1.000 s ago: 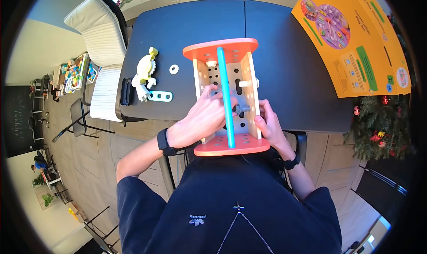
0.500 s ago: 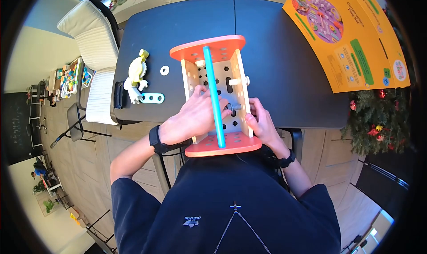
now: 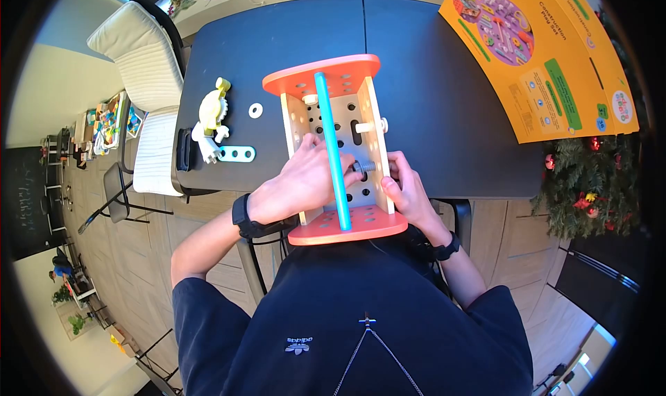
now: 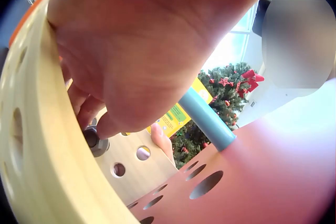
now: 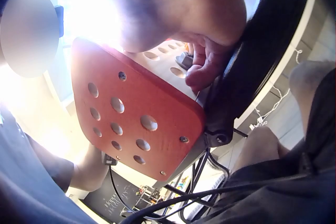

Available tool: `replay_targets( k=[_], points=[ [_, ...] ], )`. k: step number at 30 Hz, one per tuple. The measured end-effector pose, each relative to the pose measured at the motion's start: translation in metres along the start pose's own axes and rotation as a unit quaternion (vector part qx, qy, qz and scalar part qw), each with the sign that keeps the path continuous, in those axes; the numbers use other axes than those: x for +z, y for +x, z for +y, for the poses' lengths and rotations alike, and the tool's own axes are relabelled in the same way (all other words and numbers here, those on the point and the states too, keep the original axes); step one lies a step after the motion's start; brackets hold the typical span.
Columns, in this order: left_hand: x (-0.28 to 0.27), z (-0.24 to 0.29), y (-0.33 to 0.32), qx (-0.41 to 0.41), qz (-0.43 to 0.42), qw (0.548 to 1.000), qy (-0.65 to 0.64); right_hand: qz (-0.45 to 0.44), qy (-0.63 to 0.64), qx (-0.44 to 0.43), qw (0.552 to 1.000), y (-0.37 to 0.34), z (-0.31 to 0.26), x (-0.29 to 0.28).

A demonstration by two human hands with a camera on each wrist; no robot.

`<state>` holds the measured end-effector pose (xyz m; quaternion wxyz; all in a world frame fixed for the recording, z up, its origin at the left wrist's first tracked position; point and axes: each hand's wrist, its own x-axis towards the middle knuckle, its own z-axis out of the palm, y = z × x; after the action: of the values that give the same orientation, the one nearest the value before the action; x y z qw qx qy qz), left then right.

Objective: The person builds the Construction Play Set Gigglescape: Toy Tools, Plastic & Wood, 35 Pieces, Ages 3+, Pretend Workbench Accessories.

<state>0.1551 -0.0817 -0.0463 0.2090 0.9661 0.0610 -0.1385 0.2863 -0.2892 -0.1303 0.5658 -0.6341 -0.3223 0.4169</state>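
An open wooden box with orange ends (image 3: 347, 226), pale perforated sides (image 3: 378, 139) and a blue rod (image 3: 333, 153) is held at the table's near edge. Inside it, my left hand (image 3: 298, 181) has its fingertips curled at a dark grey nut (image 4: 97, 141) on a grey bolt (image 3: 368, 166). From outside the right side, my right hand (image 3: 411, 193) holds the bolt's grey hex head (image 5: 185, 60) with curled fingers; the thumb lies along the panel. Above the grey bolt, a cream bolt (image 3: 372, 126) passes through the same panel.
On the dark table (image 3: 458, 83), to the left, lie a yellow-and-white toy piece (image 3: 213, 108), a white ring (image 3: 256, 111) and a light blue strip (image 3: 237, 154) with holes. An orange carton (image 3: 541, 63) stands at right beside a decorated tree (image 3: 579, 188).
The head view has shifted a little, so the box and table appear further left. Both hands stay at the grey bolt with only slight finger movement.
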Motion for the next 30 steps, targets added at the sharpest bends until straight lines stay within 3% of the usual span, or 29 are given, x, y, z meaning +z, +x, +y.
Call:
replay_targets(
  k=[7, 10, 13, 16, 25, 30],
  points=[
    [-0.001, 0.002, 0.002, 0.004, 0.041, 0.998, -0.049, 0.0, -0.002, -0.003, 1.0, 0.0, -0.001, 0.0],
    [0.007, -0.004, 0.0, 0.024, 0.054, 0.998, 0.011, 0.001, 0.003, -0.001, 1.0, 0.0, -0.001, 0.0],
    [0.0, 0.001, 0.002, 0.012, -0.022, 1.0, 0.013, -0.001, 0.005, -0.005, 1.0, 0.0, -0.001, 0.0],
    [-0.005, 0.002, 0.004, -0.006, -0.031, 0.999, -0.029, -0.004, 0.0, -0.004, 1.0, 0.0, -0.001, -0.001],
    [0.005, 0.0, 0.0, 0.024, 0.081, 0.995, -0.045, -0.001, 0.006, -0.004, 1.0, 0.0, 0.003, -0.001],
    [0.009, -0.005, 0.004, 0.037, 0.018, 0.999, 0.013, -0.003, 0.002, -0.004, 1.0, 0.0, 0.0, -0.001]
  ],
)
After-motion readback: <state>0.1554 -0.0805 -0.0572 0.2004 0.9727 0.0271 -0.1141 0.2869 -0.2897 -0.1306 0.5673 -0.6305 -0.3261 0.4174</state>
